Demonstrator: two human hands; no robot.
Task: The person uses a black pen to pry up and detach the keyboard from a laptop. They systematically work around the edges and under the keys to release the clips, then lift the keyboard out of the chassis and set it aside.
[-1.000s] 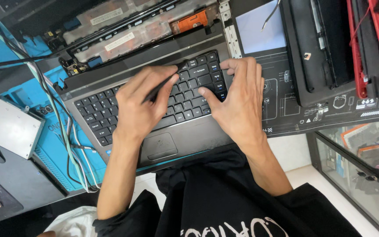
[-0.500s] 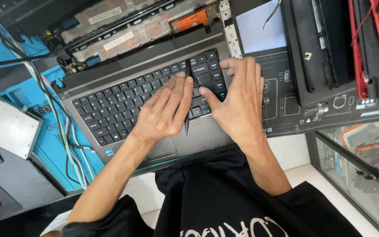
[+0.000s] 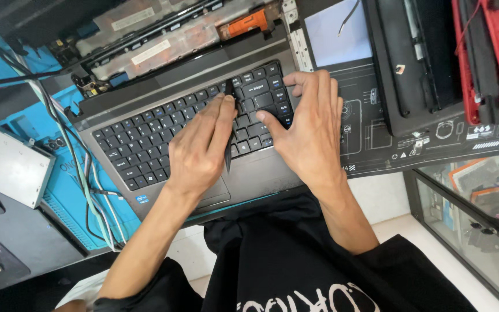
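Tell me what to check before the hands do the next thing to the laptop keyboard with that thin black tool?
1. Tool tip at the keyboard's top edge: ok. The thin black tool points up to the top row of the keyboard.
2. Left hand's hold on the tool: ok. The left hand lies over it with fingers pressing along it.
3. Right hand steadying: ok. The right hand rests flat on the keyboard's right end.
4. Tip actually under the edge: cannot tell, too small.
5. Keyboard lifted anywhere: cannot tell; it looks flat.
6. Loose cables away from the hands: ok, they lie off to the left.
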